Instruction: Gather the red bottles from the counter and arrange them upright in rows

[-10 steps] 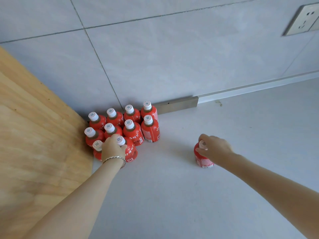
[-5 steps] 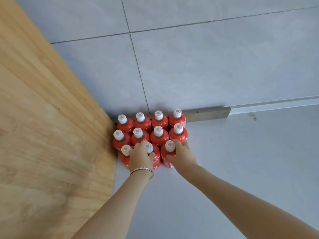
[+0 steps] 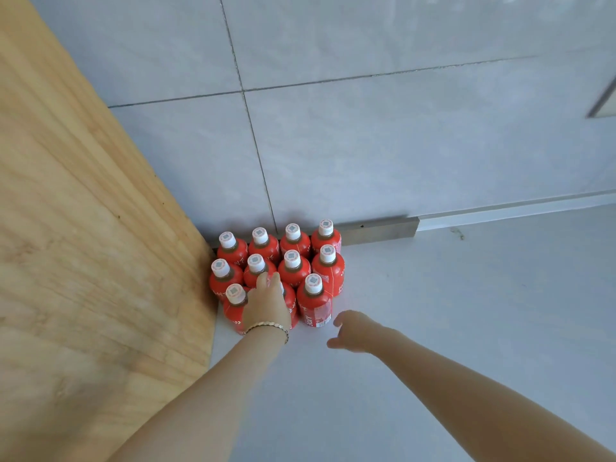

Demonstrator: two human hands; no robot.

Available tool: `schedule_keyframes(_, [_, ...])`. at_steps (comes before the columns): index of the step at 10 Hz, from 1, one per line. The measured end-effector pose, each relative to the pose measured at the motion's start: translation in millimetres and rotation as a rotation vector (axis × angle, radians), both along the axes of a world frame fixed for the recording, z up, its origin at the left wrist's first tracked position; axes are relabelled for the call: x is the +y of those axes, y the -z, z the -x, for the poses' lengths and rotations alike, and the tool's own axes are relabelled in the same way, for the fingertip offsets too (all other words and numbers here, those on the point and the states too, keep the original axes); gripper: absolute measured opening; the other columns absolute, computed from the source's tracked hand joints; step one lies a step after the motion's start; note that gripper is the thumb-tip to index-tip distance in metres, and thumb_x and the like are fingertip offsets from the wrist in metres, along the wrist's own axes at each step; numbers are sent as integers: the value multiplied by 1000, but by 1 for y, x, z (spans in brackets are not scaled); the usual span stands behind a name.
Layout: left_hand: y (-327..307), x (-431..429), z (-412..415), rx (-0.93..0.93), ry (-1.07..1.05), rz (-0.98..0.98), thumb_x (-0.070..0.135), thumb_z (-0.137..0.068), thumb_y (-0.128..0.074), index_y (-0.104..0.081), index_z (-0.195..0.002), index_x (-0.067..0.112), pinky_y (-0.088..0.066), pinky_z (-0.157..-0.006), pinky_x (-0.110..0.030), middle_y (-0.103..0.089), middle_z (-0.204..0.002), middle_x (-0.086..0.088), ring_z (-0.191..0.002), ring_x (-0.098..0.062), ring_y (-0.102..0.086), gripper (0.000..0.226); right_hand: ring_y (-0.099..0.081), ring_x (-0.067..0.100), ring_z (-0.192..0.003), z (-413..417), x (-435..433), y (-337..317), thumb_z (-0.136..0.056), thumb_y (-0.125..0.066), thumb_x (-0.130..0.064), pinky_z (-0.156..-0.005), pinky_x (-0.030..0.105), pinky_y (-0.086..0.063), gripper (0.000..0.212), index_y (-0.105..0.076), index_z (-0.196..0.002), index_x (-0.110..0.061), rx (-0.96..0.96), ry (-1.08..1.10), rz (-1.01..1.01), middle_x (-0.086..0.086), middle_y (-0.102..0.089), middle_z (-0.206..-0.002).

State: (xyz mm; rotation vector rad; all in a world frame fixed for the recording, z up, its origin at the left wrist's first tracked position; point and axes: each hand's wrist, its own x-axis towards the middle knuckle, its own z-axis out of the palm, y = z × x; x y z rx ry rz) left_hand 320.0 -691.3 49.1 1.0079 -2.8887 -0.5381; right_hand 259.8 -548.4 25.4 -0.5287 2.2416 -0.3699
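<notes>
A pale grey worktop [image 3: 433, 328] runs to a tiled wall [image 3: 366, 145], and a wood panel [image 3: 83, 228] closes the corner on the left. In that corner our bottles [image 3: 293, 271] stand upright, caps up and packed touching. There are four along the wall, four in front of them and three in the near row. The near row sits a little staggered against the row behind, and its right end is bare. We judge the block one bottle short, and we see no other bottle on the worktop.

Our left hand [image 3: 266, 306] lies over the middle near bottle [image 3: 290, 305], its fingers [image 3: 268, 281] curled over the top and hiding the cap. Our right hand [image 3: 358, 331] hangs just near and right of the right near bottle [image 3: 315, 306], apart from it. Its fingers are loosely bent and hold nothing.

The main risk, as we see it, is in letting go. If the left hand lifts off at a slant, it could drag the neck towards us and tip that bottle out of the row. If we press it far-ward instead, the shove could pass through the touching bottles and upset the staggered rows. The right near bottle has nothing propping it on its right or near side, so a careless swing of the right hand could knock it over. The left wrist also passes close to the left near bottle [image 3: 233, 311].
</notes>
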Motion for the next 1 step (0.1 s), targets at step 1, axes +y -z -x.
schedule_keyframes(1, [-23, 33, -7, -12, 156, 98, 11, -90, -47, -54, -123, 15, -47, -90, -38, -47, -134, -6, -120, -28, -47, 35, -59, 20, -116, -1, 40, -15, -89, -56, -32, -98, 30, -44, 44, -52, -128, -12, -12, -82, -22, 8, -63, -124])
